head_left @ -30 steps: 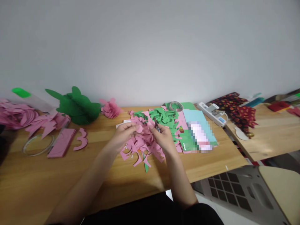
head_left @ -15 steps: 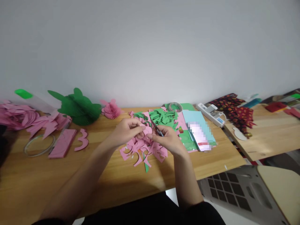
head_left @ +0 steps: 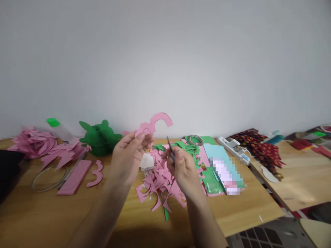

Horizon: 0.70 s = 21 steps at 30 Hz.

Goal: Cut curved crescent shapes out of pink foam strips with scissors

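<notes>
My left hand (head_left: 129, 155) is raised above the wooden table (head_left: 77, 213) and pinches a pink paper cut-out (head_left: 155, 123) shaped like a curved "3". My right hand (head_left: 179, 168) is closed around small scissors (head_left: 170, 151), their blades pointing up beside the cut-out. Below both hands lies a heap of pink paper scraps (head_left: 160, 186) mixed with green paper scraps (head_left: 186, 148).
At the left are a pink paper stack (head_left: 74, 177), a pink "3" piece (head_left: 96, 174), a tape ring (head_left: 48, 179), more pink cut-outs (head_left: 38, 146) and a green honeycomb shape (head_left: 100, 137). A tape roll (head_left: 196, 140), coloured sheets (head_left: 219, 162), a power strip (head_left: 234, 146) and patterned cloth (head_left: 261, 148) lie right.
My left hand has lifted the pink cut-out clear of the scrap heap and holds it up. The right hand with the scissors has drawn slightly away. The camera tilted upward.
</notes>
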Each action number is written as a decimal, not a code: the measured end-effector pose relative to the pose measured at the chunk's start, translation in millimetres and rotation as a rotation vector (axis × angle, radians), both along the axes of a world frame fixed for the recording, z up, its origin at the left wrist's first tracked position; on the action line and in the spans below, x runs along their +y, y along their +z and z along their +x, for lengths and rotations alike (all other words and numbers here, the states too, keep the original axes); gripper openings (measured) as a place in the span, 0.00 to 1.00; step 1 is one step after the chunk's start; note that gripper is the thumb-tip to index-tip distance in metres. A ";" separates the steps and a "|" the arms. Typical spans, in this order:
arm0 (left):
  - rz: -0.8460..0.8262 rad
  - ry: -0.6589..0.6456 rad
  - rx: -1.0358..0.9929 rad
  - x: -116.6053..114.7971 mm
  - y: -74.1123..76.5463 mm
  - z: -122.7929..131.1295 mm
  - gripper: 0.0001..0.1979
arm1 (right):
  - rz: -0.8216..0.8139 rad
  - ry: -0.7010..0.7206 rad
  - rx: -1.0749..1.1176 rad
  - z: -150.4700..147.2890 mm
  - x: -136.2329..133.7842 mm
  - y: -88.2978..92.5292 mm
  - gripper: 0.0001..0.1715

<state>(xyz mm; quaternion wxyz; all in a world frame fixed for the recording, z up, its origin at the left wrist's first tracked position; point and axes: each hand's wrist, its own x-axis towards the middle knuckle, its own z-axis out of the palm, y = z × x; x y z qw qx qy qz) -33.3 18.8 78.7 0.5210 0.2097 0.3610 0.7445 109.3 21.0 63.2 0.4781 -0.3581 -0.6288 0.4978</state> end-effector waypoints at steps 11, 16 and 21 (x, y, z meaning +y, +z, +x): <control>0.037 0.033 -0.002 -14.5 -3.9 3.1 0.03 | -0.248 0.157 0.223 -43.2 3.1 10.2 0.27; -0.018 0.025 0.043 -15.7 -0.5 -0.2 0.04 | -0.350 0.214 0.231 -36.9 4.5 9.6 0.29; -0.022 -0.009 0.043 -15.1 -0.1 0.6 0.05 | -0.398 0.225 0.241 -32.7 5.2 9.6 0.28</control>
